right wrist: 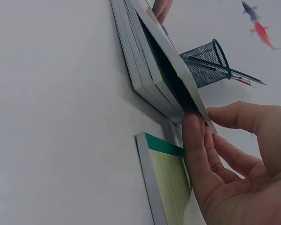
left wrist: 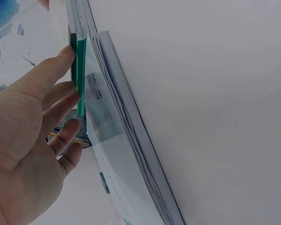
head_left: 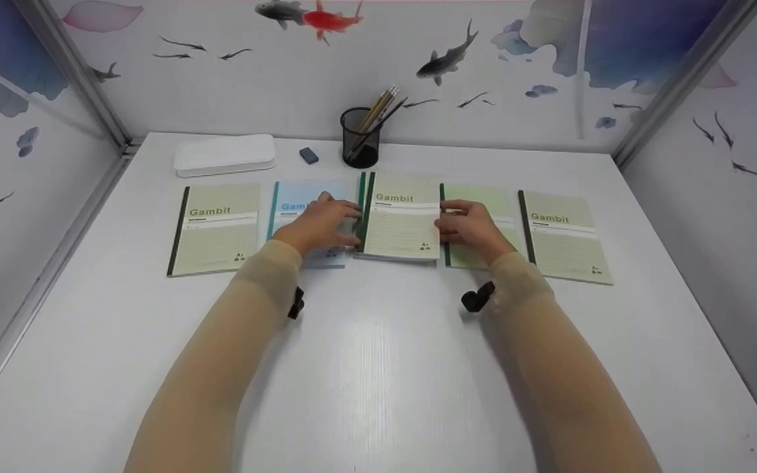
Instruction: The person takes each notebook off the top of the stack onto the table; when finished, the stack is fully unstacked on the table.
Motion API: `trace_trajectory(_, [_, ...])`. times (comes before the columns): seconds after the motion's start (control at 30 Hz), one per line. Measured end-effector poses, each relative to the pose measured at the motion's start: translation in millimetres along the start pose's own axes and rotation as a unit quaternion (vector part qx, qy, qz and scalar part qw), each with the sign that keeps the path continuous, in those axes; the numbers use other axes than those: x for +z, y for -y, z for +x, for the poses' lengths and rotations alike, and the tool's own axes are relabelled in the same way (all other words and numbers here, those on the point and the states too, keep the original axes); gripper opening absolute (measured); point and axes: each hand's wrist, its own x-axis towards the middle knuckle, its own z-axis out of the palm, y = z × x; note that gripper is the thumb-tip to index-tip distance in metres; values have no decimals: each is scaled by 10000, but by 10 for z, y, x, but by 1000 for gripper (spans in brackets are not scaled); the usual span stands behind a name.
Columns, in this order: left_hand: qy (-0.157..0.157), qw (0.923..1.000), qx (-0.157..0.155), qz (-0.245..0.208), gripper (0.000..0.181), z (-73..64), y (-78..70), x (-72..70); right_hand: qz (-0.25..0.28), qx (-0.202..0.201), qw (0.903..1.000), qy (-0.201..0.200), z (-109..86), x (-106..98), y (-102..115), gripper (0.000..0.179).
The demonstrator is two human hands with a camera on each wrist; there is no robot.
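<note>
A stack of notebooks stands mid-table, topped by a beige notebook (head_left: 403, 233) with a dark spine; a green spine shows beneath it. My left hand (head_left: 316, 223) touches the spine side of the stack, thumb and fingertips against the spines in the left wrist view, above a blue notebook (head_left: 285, 205). My right hand (head_left: 474, 230) pinches the right edge of the top notebook, thumb above and fingers underneath. In the right wrist view, that edge is lifted, leaving a gap above the notebooks (right wrist: 143, 75) below. Under my right hand lies a green notebook (head_left: 500, 207).
One beige notebook (head_left: 214, 246) lies at the left end of the row, another beige notebook (head_left: 569, 240) at the right end. Behind them are a white case (head_left: 224, 156), a dark eraser (head_left: 309, 156) and a mesh pencil cup (head_left: 360, 141). Printed walls enclose the table.
</note>
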Motion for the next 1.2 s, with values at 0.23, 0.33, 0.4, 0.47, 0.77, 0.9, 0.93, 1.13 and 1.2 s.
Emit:
trace_trajectory(0.23, [17, 9997, 135, 198, 63, -5, 1, -2, 278, -240, 9993, -19, -80, -60, -78, 57])
trace_trajectory(0.33, [21, 9997, 104, 207, 62, -21, -16, 11, 355, -323, 9988, -97, -130, -80, -140, 56])
trace_trajectory(0.4, [60, 9999, 16, 138, 62, -28, -25, 19, 396, -334, 9985, -171, -173, -90, -179, 55])
trace_trajectory(0.47, [104, 9999, -73, 43, 62, -25, -28, 22, 446, -355, 9981, -240, -215, -102, -215, 54])
trace_trajectory(0.77, [61, 9994, -275, -222, 63, -4, -31, 2, 1090, -453, 9930, -44, -361, -163, -310, 55])
trace_trajectory(0.9, [99, 9989, -359, -291, 64, 1, -40, 11, 1275, -438, 9908, 125, -452, -174, -339, 56])
trace_trajectory(0.93, [98, 9988, -374, -294, 64, 2, -41, 13, 1282, -454, 9906, 157, -478, -171, -345, 56])
trace_trajectory(1.13, [75, 9981, -505, -331, 64, -3, -56, 0, 1289, -574, 9896, 274, -683, -124, -345, 54])
trace_trajectory(1.2, [74, 9985, -461, -287, 63, -1, -66, -9, 1323, -600, 9887, 370, -764, -107, -345, 54])
